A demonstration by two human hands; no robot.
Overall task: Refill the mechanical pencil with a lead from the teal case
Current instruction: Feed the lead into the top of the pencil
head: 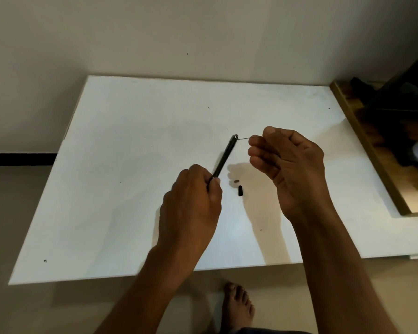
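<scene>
Above the white table [130, 213], our left hand [191, 203] grips the black mechanical pencil [223, 156], tilted up and away; two small dark caps [239, 188] lie beside it. Our right hand [290, 165] pinches a thin lead [244, 138] at the pencil's open end. No writing is legible.

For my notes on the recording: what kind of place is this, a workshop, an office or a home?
Probably a room in a home. A plain white board lies low over a tiled floor, a bare foot stands beside it, and painted walls meet in a corner.
</scene>
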